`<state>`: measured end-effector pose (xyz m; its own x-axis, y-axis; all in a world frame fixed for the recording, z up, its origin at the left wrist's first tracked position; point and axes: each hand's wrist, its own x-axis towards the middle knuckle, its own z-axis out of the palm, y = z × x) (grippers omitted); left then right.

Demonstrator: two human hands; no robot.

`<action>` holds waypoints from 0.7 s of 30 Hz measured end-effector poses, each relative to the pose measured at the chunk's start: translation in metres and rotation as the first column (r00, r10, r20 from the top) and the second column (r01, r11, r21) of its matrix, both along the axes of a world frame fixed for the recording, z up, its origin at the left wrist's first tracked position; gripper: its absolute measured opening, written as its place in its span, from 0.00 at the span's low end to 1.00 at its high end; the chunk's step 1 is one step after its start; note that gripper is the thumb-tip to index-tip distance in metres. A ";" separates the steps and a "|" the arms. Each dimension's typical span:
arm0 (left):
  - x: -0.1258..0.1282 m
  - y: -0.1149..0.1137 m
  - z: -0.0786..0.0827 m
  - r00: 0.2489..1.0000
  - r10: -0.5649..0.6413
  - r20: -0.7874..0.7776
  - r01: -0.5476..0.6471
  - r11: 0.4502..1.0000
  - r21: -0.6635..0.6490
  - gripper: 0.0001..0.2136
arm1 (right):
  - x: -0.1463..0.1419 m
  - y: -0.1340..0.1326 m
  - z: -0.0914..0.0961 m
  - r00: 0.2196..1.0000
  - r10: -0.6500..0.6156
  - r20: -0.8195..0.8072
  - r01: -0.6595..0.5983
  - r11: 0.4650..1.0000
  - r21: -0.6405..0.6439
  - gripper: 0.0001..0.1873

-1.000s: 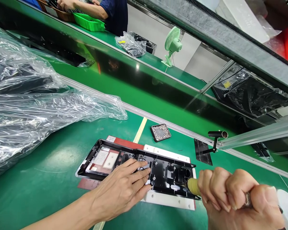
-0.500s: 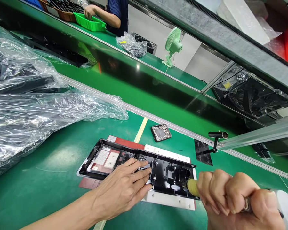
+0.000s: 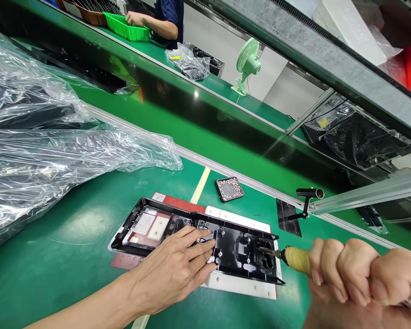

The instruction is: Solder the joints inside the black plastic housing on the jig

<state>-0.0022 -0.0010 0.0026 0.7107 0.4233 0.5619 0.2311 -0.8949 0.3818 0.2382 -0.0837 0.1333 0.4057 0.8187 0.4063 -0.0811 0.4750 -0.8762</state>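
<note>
A long black plastic housing (image 3: 231,246) lies open side up on a white and red fixture (image 3: 241,286). My left hand (image 3: 183,258) rests flat across its middle, fingers stretched out and pressing on it. Closed in a fist, my right hand (image 3: 359,274) grips a power screwdriver (image 3: 296,259) with a yellow-wrapped nose. Its metal bit points left over the right end of the housing; whether the tip touches cannot be made out. Behind the housing sits a small black tray (image 3: 229,189) of tiny screws.
Bagged black parts (image 3: 55,151) fill the left of the green bench. An empty tool holder (image 3: 310,193) is fixed at a metal rail on the right. Across the barrier, a co-worker's hand (image 3: 135,18) is at a green basket (image 3: 125,28), with a green fan (image 3: 248,64) farther right.
My right hand has moved right with the power screwdriver, so its metal bit now shows. My left hand stays on the housing. The co-worker's hand has shifted slightly.
</note>
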 end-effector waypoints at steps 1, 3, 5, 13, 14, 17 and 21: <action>0.000 0.000 0.000 1.000 0.001 -0.005 -0.001 1.000 0.002 0.11 | -0.005 0.006 0.002 1.000 -0.014 0.007 0.014 1.000 0.023 0.24; 0.000 -0.001 -0.002 1.000 0.002 -0.015 -0.002 1.000 0.004 0.11 | -0.014 0.016 0.004 0.999 -0.025 0.038 0.023 0.998 0.055 0.21; -0.001 -0.001 -0.003 1.000 0.006 -0.016 -0.006 1.000 0.002 0.11 | -0.019 0.024 0.004 0.998 -0.019 0.061 0.015 0.997 0.077 0.21; -0.001 -0.003 -0.003 1.000 0.025 0.014 -0.025 1.000 0.002 0.12 | -0.018 0.031 -0.001 0.999 -0.002 0.046 -0.003 0.995 0.097 0.24; -0.001 -0.003 -0.003 0.999 0.025 0.021 -0.025 1.000 0.002 0.12 | -0.019 0.032 -0.001 0.999 -0.011 0.036 0.008 0.996 0.088 0.25; 0.000 -0.003 -0.002 0.999 0.032 0.033 -0.032 0.999 0.001 0.12 | -0.021 0.035 -0.002 0.999 -0.038 0.003 0.038 0.997 0.069 0.25; 0.000 -0.001 0.000 0.999 0.034 0.025 -0.034 0.999 0.007 0.12 | -0.021 0.037 -0.004 0.999 -0.046 0.007 0.045 0.998 0.054 0.22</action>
